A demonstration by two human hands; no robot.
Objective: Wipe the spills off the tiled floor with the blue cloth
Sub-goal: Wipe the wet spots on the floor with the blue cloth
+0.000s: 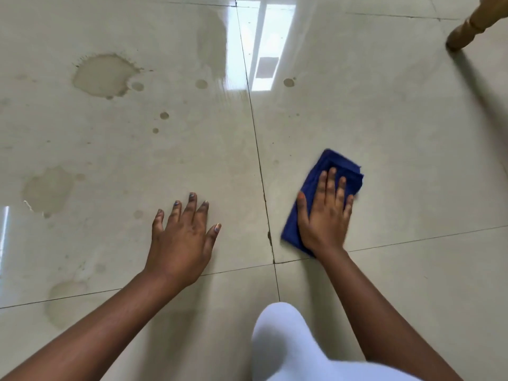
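A folded blue cloth lies flat on the glossy beige tiled floor, right of a grout line. My right hand presses down on it, palm flat, fingers spread over the cloth. My left hand rests flat on the bare tile to the left, fingers apart, holding nothing. A large brownish spill sits at the upper left. Another puddle lies at the left edge, and a fainter one near my left forearm. Small drops dot the tiles between them.
A turned wooden furniture leg stands at the top right corner. My knee in white fabric is at the bottom centre. A bright window reflection glares on the tiles at the top centre.
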